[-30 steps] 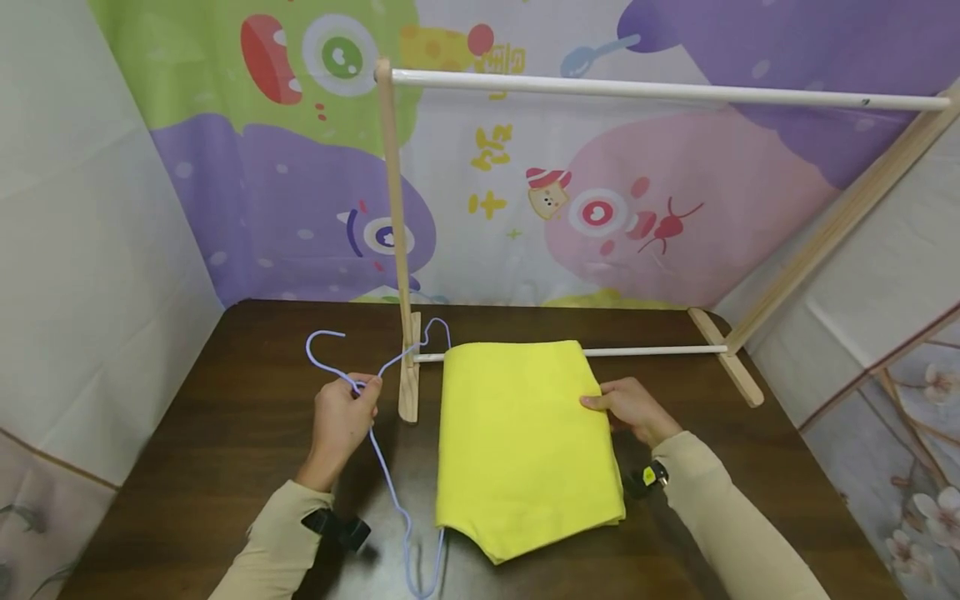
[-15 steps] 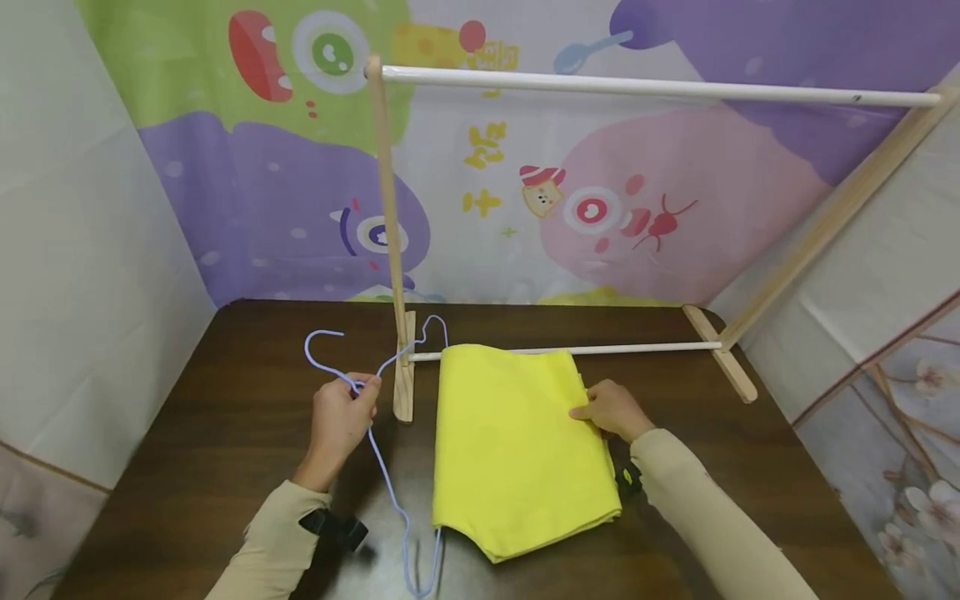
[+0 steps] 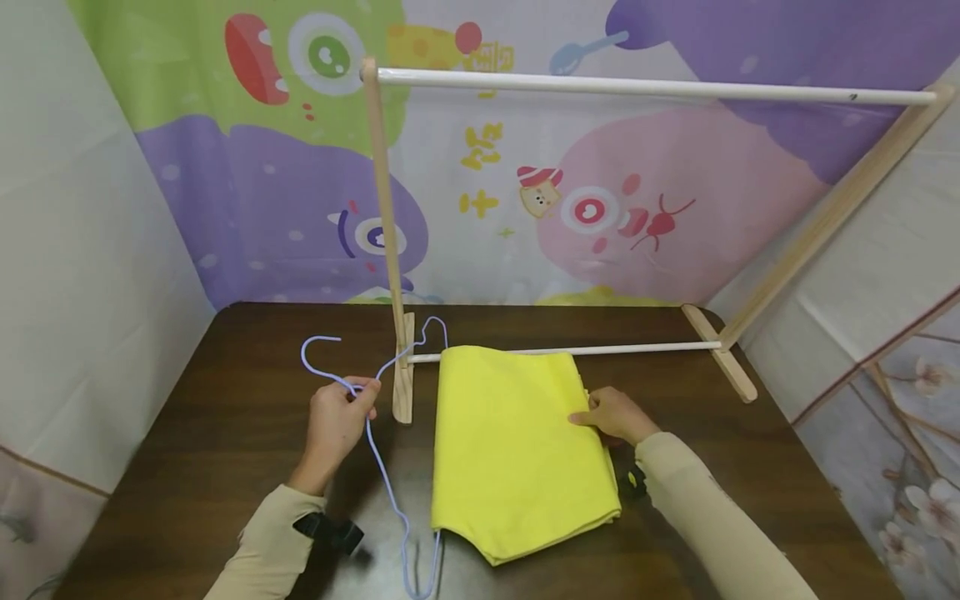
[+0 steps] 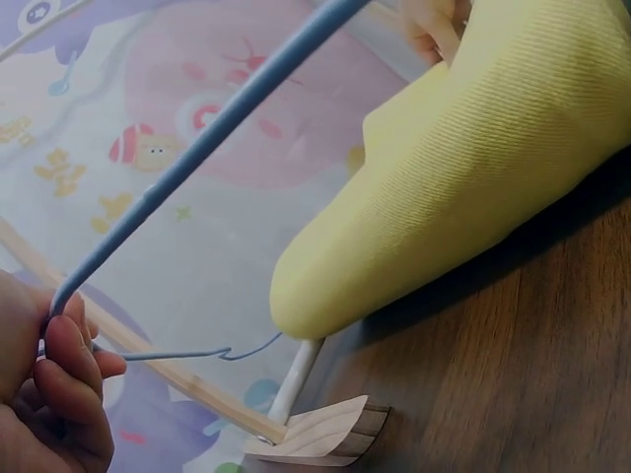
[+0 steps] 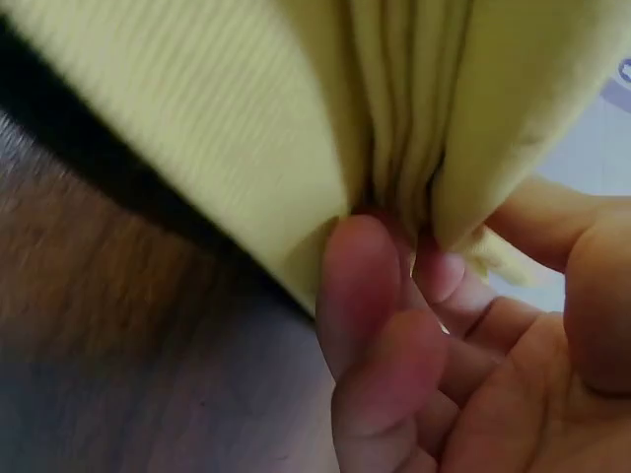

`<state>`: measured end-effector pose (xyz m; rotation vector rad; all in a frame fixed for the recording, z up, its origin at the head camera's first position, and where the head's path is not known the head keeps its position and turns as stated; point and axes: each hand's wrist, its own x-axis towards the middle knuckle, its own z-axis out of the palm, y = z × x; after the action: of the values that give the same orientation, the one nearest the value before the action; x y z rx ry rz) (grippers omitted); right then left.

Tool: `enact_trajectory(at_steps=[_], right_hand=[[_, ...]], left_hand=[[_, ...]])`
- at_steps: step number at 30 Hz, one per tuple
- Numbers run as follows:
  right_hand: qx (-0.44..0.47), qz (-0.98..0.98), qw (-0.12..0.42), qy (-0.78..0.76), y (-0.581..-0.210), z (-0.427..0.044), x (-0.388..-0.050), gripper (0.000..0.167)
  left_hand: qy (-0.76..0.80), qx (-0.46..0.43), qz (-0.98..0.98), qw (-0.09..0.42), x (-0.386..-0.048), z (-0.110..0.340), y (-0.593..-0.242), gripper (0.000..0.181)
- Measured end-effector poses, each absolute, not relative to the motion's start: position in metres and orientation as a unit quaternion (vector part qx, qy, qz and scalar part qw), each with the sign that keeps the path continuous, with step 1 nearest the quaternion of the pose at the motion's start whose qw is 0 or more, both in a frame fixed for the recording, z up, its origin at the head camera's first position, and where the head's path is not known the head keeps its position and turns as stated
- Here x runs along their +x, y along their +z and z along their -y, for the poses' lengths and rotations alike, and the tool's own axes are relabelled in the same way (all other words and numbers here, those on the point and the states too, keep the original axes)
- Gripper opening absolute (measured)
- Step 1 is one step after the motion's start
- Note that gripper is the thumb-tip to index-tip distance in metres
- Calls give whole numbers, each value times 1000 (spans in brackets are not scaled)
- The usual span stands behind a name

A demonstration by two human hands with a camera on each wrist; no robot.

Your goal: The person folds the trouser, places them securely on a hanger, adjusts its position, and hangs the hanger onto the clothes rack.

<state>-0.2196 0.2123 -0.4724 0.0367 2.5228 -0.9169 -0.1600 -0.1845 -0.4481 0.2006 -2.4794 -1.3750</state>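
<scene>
A blue wire clothes hanger is in my left hand, which pinches it at the neck just below the hook. Its hook points away to the left, and its right part disappears under or inside a folded yellow cloth; I cannot tell which. At the cloth's right edge, my right hand grips with the thumb on top. From the right wrist, several layers of ribbed yellow cloth show gathered between the fingers. In the left wrist view, the hanger slants up past the cloth.
Behind the cloth stands a rack with a white top rail, wooden posts and a low white bar. Its wooden feet rest on the dark brown table. A cartoon-printed curtain hangs at the back.
My right hand has shifted slightly left and down along the cloth's edge, and the cloth's top right corner has drawn in to the left. The left hand keeps its hold on the hanger.
</scene>
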Motion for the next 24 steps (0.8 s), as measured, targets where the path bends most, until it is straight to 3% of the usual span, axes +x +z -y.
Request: enact_trajectory(at_steps=[13,24], right_hand=[[5,-932,223,-285,-469,-219,-224,48],[22,-924,240,-297,-474,-223,-222,46]], left_hand=[[-543,90,830,86,-158,187,-446,24],[-661,114,742,-16,-159,192,-443,35]])
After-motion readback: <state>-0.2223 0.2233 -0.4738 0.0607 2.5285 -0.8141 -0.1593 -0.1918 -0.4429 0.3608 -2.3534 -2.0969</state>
